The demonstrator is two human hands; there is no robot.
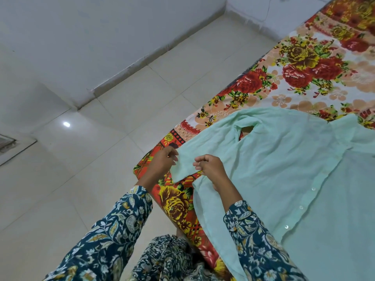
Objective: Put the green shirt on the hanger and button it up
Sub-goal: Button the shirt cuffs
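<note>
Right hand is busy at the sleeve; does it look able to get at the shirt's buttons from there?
Probably yes. The buttons lie uncovered on the green shirt, with nothing between them and the right hand; it must release the sleeve first.

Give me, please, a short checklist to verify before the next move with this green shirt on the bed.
1. Green shirt lies spread on the floral bedsheet: ok.
2. Left hand pinches the sleeve end: ok.
3. Right hand pinches the same sleeve end: ok.
4. Hanger ready nearby: not ok, none is in view.
5. Front buttons undone, so the shirt can open: cannot tell.
</note>
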